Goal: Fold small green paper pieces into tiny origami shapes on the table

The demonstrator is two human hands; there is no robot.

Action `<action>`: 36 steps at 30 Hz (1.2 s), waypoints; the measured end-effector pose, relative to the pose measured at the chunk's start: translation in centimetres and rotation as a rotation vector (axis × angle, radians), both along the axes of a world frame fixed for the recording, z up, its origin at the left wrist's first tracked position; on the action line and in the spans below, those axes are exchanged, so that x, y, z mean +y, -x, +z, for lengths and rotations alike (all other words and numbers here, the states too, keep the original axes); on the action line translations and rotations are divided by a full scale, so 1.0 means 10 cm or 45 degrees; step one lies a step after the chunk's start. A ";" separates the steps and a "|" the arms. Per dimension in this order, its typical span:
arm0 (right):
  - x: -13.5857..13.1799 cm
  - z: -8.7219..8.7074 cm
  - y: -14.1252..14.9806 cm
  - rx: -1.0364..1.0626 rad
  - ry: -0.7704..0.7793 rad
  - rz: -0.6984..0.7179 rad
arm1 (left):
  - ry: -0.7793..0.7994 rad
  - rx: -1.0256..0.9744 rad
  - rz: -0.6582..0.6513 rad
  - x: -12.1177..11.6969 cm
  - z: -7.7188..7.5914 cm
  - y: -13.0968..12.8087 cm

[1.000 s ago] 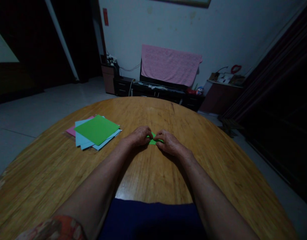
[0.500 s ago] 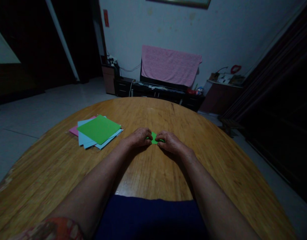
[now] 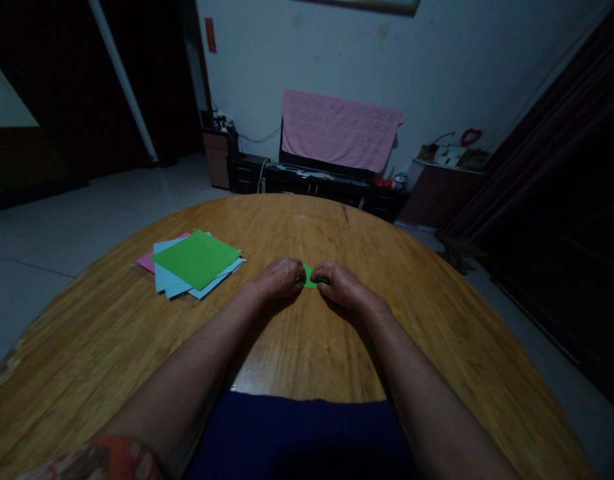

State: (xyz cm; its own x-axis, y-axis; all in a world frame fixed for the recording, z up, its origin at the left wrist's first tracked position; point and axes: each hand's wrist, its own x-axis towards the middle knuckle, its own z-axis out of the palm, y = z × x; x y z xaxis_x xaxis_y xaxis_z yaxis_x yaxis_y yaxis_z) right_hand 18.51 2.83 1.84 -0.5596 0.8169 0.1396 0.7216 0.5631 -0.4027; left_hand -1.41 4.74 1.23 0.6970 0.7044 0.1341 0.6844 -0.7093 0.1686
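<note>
Over the last moment little had changed: the left hand [image 3: 275, 279] and right hand [image 3: 341, 285] stayed curled and nearly closed, their fingertips pinching a small folded piece of bright green paper [image 3: 309, 277] from either side. It sat between them, just above the curved wooden bench [image 3: 307, 347]. A loose stack of green, blue and pink paper sheets [image 3: 197, 260] lay well to the left.

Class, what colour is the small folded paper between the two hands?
Bright green; the folded paper shows best in the head view.
</note>
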 end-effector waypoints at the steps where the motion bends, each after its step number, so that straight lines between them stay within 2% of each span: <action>1: -0.01 0.01 0.00 -0.001 -0.009 -0.002 | 0.002 -0.005 0.010 0.00 0.00 0.00; 8: -0.04 0.04 0.03 -0.026 -0.036 -0.008 | -0.032 -0.007 0.017 -0.03 0.00 -0.01; 19: -0.01 -0.04 0.04 -0.072 -0.115 -0.077 | -0.043 -0.001 0.019 -0.08 0.06 -0.01; 26: -0.02 -0.05 0.05 -0.053 -0.151 -0.111 | -0.101 0.088 0.061 -0.13 0.08 -0.05; 36: -0.07 0.01 0.08 -0.098 -0.186 -0.116 | -0.146 0.110 0.104 -0.15 0.08 -0.09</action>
